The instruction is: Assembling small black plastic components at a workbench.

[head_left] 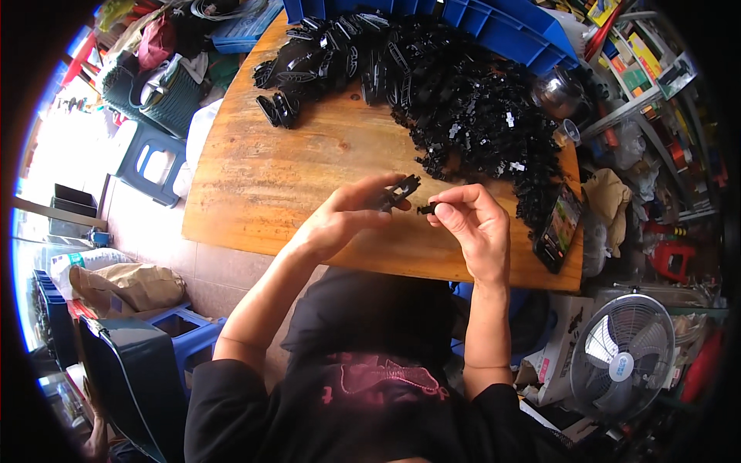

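Note:
Over the front of the wooden table [309, 166], my left hand [343, 216] grips a black plastic part [401, 191] between thumb and fingers. Just to its right, my right hand [475, 224] pinches a smaller black piece [427, 208] between thumb and forefinger. The two pieces are close together but apart. Beyond my hands lies a wide heap of small black plastic pieces [478, 116]. Larger black oblong parts [324, 58] are piled at the far left of the heap, and a few black parts [278, 109] lie a little apart from them.
Blue plastic bins [509, 31] stand along the table's far edge. A phone [557, 231] leans at the right edge, near a glass jar [557, 89]. At lower right is a fan [621, 363]; a blue stool [150, 162] stands left of the table. Cluttered shelves [656, 85] line the right.

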`<action>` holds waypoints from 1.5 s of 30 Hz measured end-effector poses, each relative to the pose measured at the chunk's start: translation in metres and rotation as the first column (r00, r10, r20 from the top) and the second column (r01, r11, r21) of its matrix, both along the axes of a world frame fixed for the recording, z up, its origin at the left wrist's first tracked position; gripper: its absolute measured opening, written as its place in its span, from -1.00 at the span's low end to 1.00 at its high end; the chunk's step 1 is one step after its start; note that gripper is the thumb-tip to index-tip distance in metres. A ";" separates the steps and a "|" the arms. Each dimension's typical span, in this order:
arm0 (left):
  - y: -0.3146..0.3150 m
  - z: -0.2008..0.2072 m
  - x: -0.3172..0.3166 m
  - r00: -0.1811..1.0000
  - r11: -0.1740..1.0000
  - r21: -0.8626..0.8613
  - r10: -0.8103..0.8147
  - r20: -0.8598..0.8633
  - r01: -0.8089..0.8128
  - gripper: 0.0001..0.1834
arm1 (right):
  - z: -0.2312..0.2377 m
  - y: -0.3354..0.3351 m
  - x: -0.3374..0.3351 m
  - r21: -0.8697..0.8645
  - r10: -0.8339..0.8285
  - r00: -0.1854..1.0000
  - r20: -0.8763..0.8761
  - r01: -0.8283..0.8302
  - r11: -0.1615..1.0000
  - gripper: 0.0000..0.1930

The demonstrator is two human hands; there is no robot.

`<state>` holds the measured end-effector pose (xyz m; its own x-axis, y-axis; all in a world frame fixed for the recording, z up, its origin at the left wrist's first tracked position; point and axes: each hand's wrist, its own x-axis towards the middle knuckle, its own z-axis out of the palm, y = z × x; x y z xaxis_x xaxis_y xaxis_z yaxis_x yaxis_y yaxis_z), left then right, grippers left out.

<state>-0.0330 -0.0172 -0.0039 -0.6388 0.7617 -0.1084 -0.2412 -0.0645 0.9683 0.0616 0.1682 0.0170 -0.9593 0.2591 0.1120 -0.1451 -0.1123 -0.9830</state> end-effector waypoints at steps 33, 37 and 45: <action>-0.017 0.001 0.017 0.860 0.979 -0.164 0.018 -0.511 -0.117 -0.58 | -0.016 -0.032 -0.004 0.636 -0.004 0.998 -0.065 0.044 0.770 -0.71; -0.036 -0.003 -0.030 0.675 0.950 -0.167 0.057 -0.736 -0.263 -0.62 | -0.011 0.004 -0.016 0.878 -0.212 0.973 -0.090 0.178 0.445 -0.74; -0.115 -0.019 -0.193 0.095 0.686 -0.088 -0.029 -0.995 -0.722 -0.70 | -0.031 0.048 -0.020 0.961 -0.275 0.956 -0.104 0.167 0.219 -0.88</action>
